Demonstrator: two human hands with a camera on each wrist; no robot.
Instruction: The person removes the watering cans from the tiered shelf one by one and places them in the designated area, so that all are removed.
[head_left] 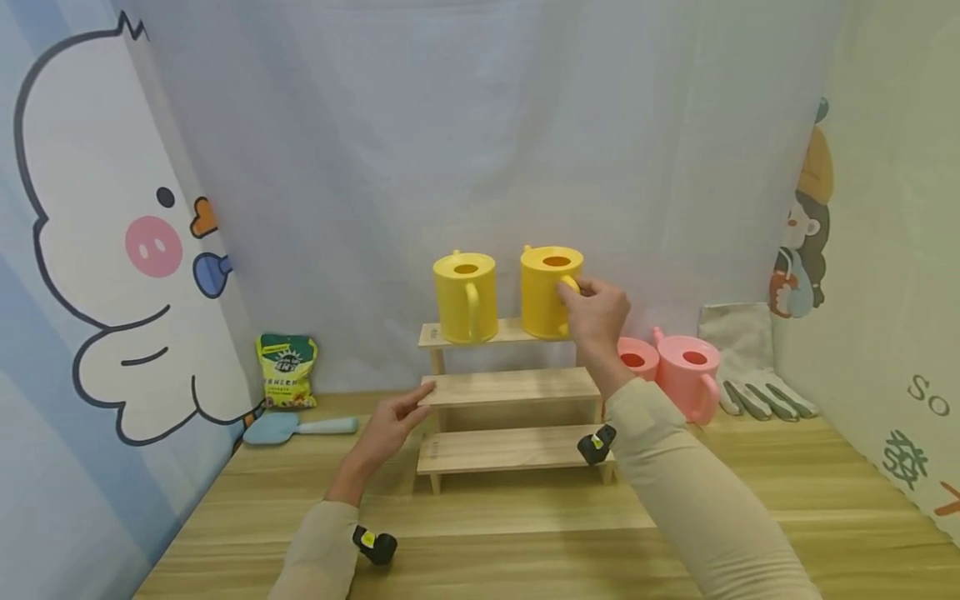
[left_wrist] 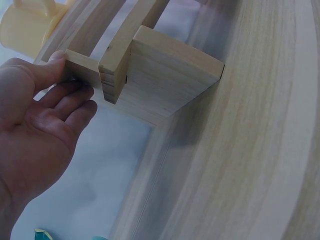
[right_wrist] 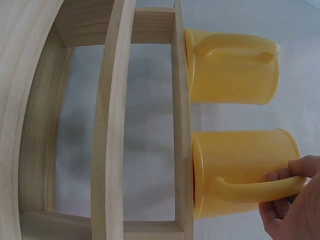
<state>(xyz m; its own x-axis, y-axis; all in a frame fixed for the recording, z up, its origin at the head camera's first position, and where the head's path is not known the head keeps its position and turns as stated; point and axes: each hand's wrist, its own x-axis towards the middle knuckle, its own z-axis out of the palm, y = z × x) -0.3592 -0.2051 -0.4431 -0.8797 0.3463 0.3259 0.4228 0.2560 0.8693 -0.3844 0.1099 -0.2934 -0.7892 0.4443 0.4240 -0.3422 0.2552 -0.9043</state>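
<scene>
Two yellow watering cans stand on the top step of a three-step wooden rack (head_left: 510,385). My right hand (head_left: 597,312) pinches the handle of the right yellow watering can (head_left: 542,292), its fingers curled round the handle's upper end in the right wrist view. The left yellow watering can (head_left: 454,300) stands a short gap away, its handle facing me. My left hand (head_left: 390,429) grips the left end of the rack's middle step. In the left wrist view its thumb lies on the board's edge and the fingers curl beneath.
Pink watering cans (head_left: 684,375) stand right of the rack, partly behind my right arm. Striped gloves (head_left: 765,396) lie beyond them. At the left are a green and yellow packet (head_left: 287,371) and a light blue hand trowel (head_left: 300,427). A curtain (head_left: 360,208) hangs behind.
</scene>
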